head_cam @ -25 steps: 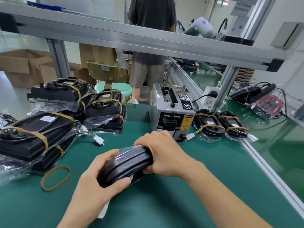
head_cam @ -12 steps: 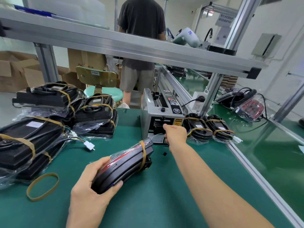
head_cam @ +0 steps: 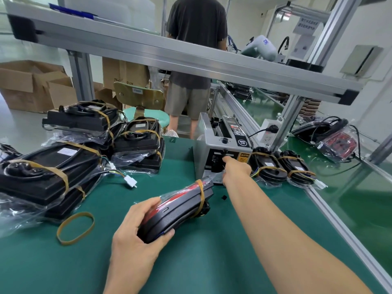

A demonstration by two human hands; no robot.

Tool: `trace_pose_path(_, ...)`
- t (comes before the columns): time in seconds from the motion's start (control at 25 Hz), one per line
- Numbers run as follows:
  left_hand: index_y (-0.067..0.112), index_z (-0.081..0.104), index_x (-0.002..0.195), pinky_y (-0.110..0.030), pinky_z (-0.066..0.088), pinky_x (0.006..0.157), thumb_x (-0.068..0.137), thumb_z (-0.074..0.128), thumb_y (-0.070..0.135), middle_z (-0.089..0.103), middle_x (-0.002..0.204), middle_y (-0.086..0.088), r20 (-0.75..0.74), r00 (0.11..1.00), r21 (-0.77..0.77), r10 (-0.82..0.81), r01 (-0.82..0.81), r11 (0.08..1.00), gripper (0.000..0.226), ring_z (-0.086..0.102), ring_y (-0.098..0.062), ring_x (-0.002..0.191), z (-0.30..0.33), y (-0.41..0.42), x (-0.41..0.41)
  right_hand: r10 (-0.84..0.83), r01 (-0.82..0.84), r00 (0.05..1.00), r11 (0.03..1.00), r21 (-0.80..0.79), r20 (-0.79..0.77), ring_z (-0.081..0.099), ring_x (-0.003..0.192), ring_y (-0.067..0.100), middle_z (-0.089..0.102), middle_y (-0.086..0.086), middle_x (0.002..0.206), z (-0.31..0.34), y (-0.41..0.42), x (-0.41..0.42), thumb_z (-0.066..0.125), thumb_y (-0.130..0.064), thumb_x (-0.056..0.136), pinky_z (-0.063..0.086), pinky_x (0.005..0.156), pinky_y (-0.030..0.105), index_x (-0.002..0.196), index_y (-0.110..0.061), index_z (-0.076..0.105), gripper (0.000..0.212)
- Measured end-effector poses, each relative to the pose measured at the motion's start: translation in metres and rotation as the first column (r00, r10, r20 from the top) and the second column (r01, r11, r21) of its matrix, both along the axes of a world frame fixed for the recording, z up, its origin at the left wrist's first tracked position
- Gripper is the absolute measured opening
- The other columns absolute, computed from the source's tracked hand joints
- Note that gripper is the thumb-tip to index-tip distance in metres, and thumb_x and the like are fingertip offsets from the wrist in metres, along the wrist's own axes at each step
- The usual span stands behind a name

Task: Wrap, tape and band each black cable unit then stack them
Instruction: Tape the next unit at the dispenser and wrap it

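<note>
My left hand (head_cam: 135,236) grips the near end of a black cable unit (head_cam: 178,209) in clear plastic wrap, with one tan rubber band round its far end, tilted above the green table. My right hand (head_cam: 235,169) reaches forward to the front slot of the grey tape dispenser (head_cam: 220,149), fingers at its outlet; whether they pinch tape I cannot tell. Stacks of wrapped, banded black units (head_cam: 48,175) lie at the left. A loose tan rubber band (head_cam: 75,228) lies on the mat near my left hand.
Two small banded cable units (head_cam: 282,168) sit right of the dispenser. A second stack of wrapped units (head_cam: 137,143) lies behind the left stack. An aluminium frame rail (head_cam: 191,60) crosses overhead. A person stands behind the table. A small black bit (head_cam: 223,197) lies on the mat.
My right hand left the unit and reached out to the tape dispenser's outlet. My left hand alone now holds the unit, tilted up off the mat.
</note>
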State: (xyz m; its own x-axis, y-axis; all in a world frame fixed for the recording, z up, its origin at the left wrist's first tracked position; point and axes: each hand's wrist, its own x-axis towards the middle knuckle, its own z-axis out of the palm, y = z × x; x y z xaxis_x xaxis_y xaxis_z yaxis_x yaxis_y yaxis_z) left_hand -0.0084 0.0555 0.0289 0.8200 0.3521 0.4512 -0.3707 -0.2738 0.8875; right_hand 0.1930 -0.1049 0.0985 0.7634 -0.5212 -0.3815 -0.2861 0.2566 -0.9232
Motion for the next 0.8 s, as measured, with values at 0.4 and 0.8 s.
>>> trace_pose_path(0.4,0.040,0.061,0.112,-0.027,0.049,0.090,0.060,0.082,-0.012,0.061,0.109,0.009,0.030,0.997,-0.094,0.069,-0.065,0.993,0.076,0.061,-0.019,0.105,-0.001,-0.027,-0.001,0.821,-0.688,0.527,0.564,-0.456,0.220,0.033,0.131,-0.007,0.043,-0.033,0.133,0.016,0.019,-0.172,0.074,-0.030,0.078,0.027,0.108,0.023,0.064,-0.031,0.072,0.014)
trace_pose_path(0.8,0.021,0.064,0.117,-0.044,0.049,0.092,0.061,0.083,-0.006,0.061,0.111,0.004,-0.014,0.995,-0.046,0.100,-0.101,0.994,0.065,0.059,-0.019,0.106,0.004,-0.033,-0.006,0.807,-0.612,0.584,0.510,-0.605,0.089,0.018,0.137,-0.008,0.034,-0.037,0.133,0.007,0.019,-0.170,0.071,-0.021,0.079,0.013,0.117,0.043,0.061,-0.037,0.070,0.024)
